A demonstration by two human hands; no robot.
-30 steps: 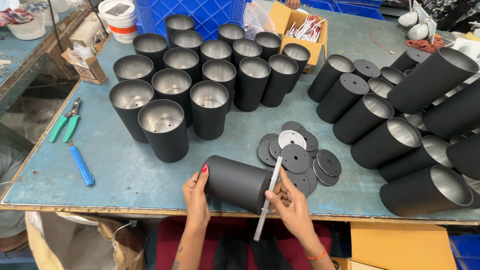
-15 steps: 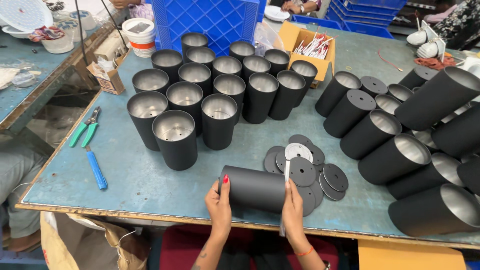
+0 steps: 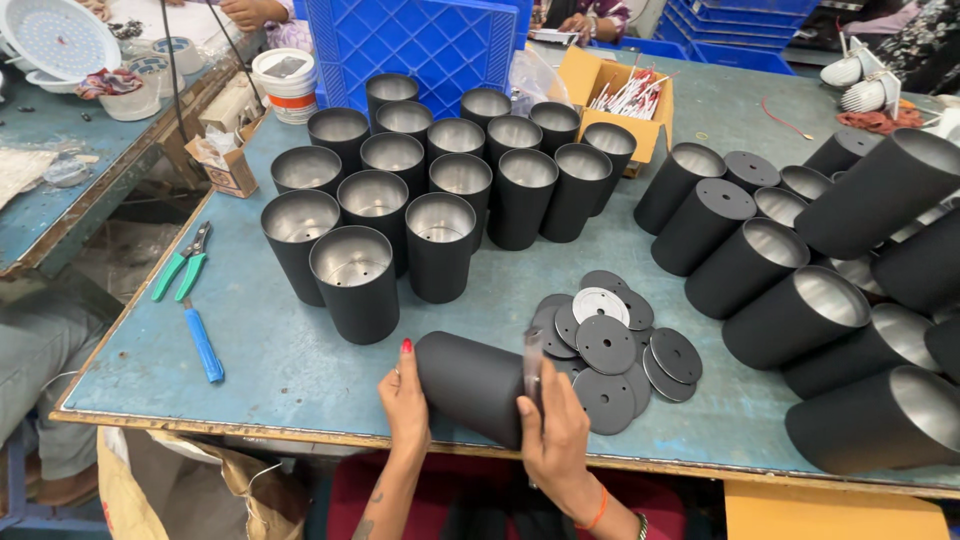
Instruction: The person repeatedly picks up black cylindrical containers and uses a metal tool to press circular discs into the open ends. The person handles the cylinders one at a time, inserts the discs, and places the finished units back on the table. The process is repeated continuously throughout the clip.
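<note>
While lying sideways, matte black cylinder [image 3: 468, 385] is gripped by both hands, left [image 3: 405, 398] and right [image 3: 552, 432].

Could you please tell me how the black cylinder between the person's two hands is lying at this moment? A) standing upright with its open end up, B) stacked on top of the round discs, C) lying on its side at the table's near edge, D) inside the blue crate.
C: the black cylinder lies on its side at the near edge of the table, with the left hand on one end and the right hand at the other.
</note>
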